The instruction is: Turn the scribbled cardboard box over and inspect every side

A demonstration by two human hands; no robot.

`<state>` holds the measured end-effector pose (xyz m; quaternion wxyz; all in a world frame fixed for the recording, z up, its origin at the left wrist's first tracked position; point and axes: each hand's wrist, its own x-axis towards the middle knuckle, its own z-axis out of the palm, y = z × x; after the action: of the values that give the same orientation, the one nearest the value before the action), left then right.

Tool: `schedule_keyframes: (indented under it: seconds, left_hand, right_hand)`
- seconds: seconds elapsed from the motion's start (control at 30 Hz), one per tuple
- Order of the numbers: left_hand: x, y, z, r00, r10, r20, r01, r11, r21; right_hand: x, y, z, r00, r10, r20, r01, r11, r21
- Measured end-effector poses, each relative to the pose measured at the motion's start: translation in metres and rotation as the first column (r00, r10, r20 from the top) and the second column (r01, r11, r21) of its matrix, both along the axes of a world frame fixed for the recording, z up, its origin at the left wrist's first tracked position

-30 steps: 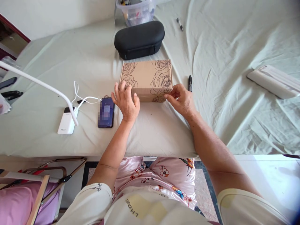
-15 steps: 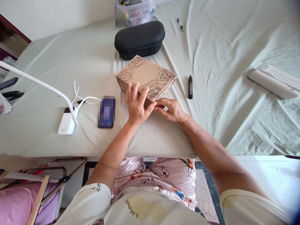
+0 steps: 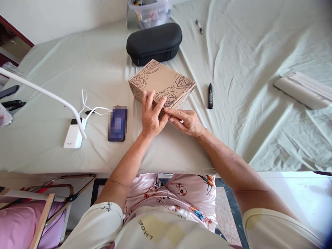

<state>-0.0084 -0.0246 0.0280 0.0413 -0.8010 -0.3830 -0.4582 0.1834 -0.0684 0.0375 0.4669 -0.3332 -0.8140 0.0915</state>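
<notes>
A brown cardboard box with black scribbled line drawings sits at an angle in front of me, its lid down. My left hand lies against the box's near-left side, fingers spread over the top edge and thumb at the near corner. At that corner my right hand has its index finger and thumb brought together, close to the left thumb. The fingertips hide the part of the box between the two hands.
Behind the box lie a black hard case and a clear plastic basket. Right of it is a black marker; farther back, a pen. A phone and cabled white power bank lie left. A white object lies far right.
My right hand's fingertips have moved left along the box's near corner, closer to the left hand. The box has shifted very slightly, and my left thumb sits a little lower.
</notes>
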Motion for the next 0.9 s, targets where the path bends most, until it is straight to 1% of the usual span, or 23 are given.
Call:
schedule_keyframes:
  seconds: [0.07,0.17,0.23,0.33,0.47,0.53,0.6,0.7,0.8,0.9]
  left_hand:
    - [0.000,0.001,0.000,1.000,-0.018,0.015,0.017,1.000,0.021]
    - [-0.002,0.003,-0.001,0.999,-0.036,0.010,0.035,0.999,0.019]
    - [-0.003,0.004,-0.001,1.000,-0.021,-0.010,0.021,1.000,0.008]
    - [-0.005,0.005,0.000,1.000,-0.010,-0.027,0.010,1.000,-0.008]
    - [-0.008,0.007,0.002,0.998,-0.060,0.007,0.061,0.997,-0.039]
    - [-0.008,0.008,0.001,0.996,-0.086,0.034,0.087,0.996,-0.024]
    - [-0.008,0.010,0.000,0.992,-0.108,0.063,0.107,0.994,0.022]
    - [-0.008,0.014,-0.004,0.985,-0.131,0.112,0.123,0.990,0.074]
    - [-0.010,0.016,-0.007,0.978,-0.134,0.159,0.129,0.991,0.037]
    - [-0.011,0.015,-0.007,0.976,-0.104,0.191,0.113,0.993,-0.037]
  right_hand:
    - [0.004,0.002,-0.002,0.999,-0.041,0.017,0.042,0.998,-0.038]
    - [0.014,0.005,-0.004,0.980,-0.192,0.054,0.197,0.971,-0.135]
    - [0.022,0.008,-0.004,0.954,-0.292,0.068,0.299,0.936,-0.186]
    - [0.033,0.012,-0.002,0.906,-0.420,0.055,0.420,0.873,-0.248]
    - [0.040,0.016,0.003,0.843,-0.535,0.051,0.519,0.787,-0.333]
    - [0.041,0.017,0.004,0.819,-0.570,0.062,0.548,0.746,-0.379]
    - [0.041,0.018,0.005,0.799,-0.596,0.079,0.568,0.706,-0.424]
    - [0.041,0.019,0.005,0.802,-0.584,0.121,0.561,0.669,-0.488]
    - [0.040,0.020,0.005,0.805,-0.566,0.177,0.564,0.640,-0.521]
    - [0.037,0.021,0.007,0.781,-0.574,0.245,0.604,0.597,-0.528]
